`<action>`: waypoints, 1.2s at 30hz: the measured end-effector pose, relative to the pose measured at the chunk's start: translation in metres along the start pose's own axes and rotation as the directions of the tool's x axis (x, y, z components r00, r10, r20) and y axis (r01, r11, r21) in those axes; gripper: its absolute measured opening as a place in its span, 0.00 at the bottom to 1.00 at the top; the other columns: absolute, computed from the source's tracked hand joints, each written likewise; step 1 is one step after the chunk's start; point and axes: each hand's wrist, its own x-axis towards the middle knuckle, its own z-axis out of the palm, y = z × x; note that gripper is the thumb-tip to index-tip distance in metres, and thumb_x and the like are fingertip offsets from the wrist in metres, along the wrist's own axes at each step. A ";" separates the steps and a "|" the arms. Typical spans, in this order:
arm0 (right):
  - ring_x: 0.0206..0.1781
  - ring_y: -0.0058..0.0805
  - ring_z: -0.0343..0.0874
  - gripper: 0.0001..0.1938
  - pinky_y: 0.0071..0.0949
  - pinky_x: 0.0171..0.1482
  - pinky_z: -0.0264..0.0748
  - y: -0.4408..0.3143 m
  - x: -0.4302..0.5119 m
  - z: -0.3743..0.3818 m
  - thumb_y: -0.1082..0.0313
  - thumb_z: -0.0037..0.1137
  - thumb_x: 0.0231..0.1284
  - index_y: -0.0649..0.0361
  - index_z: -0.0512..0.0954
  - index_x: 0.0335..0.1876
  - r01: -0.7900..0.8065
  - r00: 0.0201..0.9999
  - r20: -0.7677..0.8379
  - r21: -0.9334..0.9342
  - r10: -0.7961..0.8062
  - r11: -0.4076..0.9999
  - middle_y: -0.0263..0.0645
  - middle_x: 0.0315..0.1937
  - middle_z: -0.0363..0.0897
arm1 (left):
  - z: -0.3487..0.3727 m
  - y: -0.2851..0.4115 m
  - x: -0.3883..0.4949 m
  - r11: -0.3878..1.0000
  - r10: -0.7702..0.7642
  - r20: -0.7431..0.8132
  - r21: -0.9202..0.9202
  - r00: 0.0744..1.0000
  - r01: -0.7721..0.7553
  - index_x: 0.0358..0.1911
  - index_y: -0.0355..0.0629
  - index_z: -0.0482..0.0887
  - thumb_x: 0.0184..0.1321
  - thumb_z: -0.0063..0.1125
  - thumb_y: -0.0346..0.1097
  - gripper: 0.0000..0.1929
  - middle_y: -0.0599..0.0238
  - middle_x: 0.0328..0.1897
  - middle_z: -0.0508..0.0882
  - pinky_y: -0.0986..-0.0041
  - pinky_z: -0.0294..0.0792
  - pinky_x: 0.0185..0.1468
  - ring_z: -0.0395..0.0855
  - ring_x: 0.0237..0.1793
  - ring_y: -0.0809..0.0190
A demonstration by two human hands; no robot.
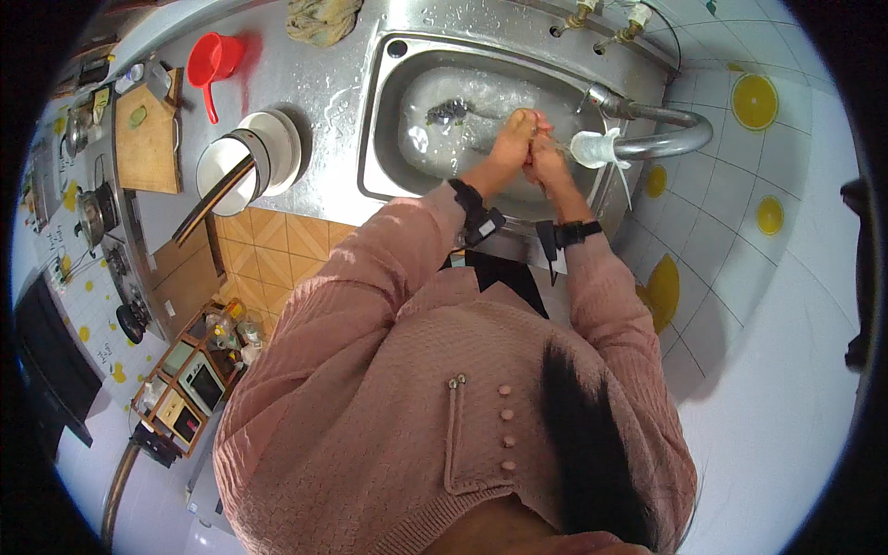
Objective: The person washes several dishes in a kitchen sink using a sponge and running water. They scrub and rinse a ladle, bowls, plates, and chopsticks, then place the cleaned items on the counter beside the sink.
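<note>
My left hand and my right hand are pressed together over the right half of a stainless steel sink basin. Their fingers overlap, so whether anything lies between them is hidden. Just right of my right hand is the white, cloth-wrapped end of a curved metal faucet. Shallow water with bubbles covers the basin floor. A dark clump sits at the drain, left of my hands. Each wrist wears a black strap.
Left of the sink stand white bowls, one bearing chopsticks, and a red plastic dipper. A crumpled cloth lies at the back. Farther left are a wooden cutting board and a pot. A tiled wall bounds the right.
</note>
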 end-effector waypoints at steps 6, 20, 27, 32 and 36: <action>0.19 0.23 0.71 0.24 0.28 0.21 0.63 -0.009 0.002 -0.006 0.40 0.50 0.83 0.55 0.79 0.41 -0.158 0.986 -0.087 -0.207 0.142 0.965 0.30 0.22 0.77 | 0.004 -0.021 0.015 0.999 0.042 -0.156 0.001 0.987 -0.042 0.54 0.39 0.82 0.88 0.49 0.44 0.15 0.55 0.49 0.89 0.62 0.83 0.50 0.87 0.43 0.58; 0.49 0.33 0.75 0.19 0.34 0.54 0.77 -0.079 -0.021 -0.076 0.56 0.57 0.80 0.69 0.77 0.56 -0.068 0.994 0.095 0.933 -0.059 0.354 0.41 0.48 0.77 | 0.027 0.034 -0.023 0.970 -0.242 -0.185 -0.034 0.952 0.240 0.34 0.46 0.79 0.84 0.54 0.55 0.22 0.72 0.21 0.71 0.75 0.56 0.17 0.63 0.15 0.69; 0.54 0.35 0.84 0.16 0.37 0.59 0.82 -0.018 -0.039 0.004 0.64 0.61 0.74 0.64 0.82 0.60 0.076 0.997 -0.024 -0.022 -0.076 0.997 0.38 0.48 0.86 | -0.073 0.048 -0.025 0.720 -0.624 -0.047 -0.422 0.780 0.551 0.38 0.38 0.81 0.83 0.43 0.36 0.16 0.73 0.23 0.66 0.73 0.50 0.18 0.60 0.17 0.71; 0.55 0.40 0.86 0.21 0.38 0.61 0.83 0.017 -0.032 0.047 0.61 0.64 0.71 0.59 0.82 0.65 0.215 0.949 -0.061 -0.591 -0.309 0.778 0.48 0.59 0.83 | -0.132 0.076 -0.056 0.785 -0.564 -0.106 -0.375 0.819 0.493 0.45 0.30 0.79 0.82 0.50 0.29 0.09 0.52 0.45 0.90 0.75 0.74 0.31 0.79 0.25 0.67; 0.55 0.43 0.88 0.23 0.39 0.62 0.82 0.037 -0.018 0.062 0.59 0.66 0.71 0.56 0.82 0.68 0.121 0.947 -0.078 -0.811 -0.311 0.572 0.52 0.66 0.80 | -0.163 0.129 -0.102 0.729 -0.619 -0.041 -0.401 0.784 0.554 0.36 0.46 0.80 0.84 0.55 0.51 0.19 0.74 0.27 0.77 0.77 0.59 0.20 0.65 0.17 0.72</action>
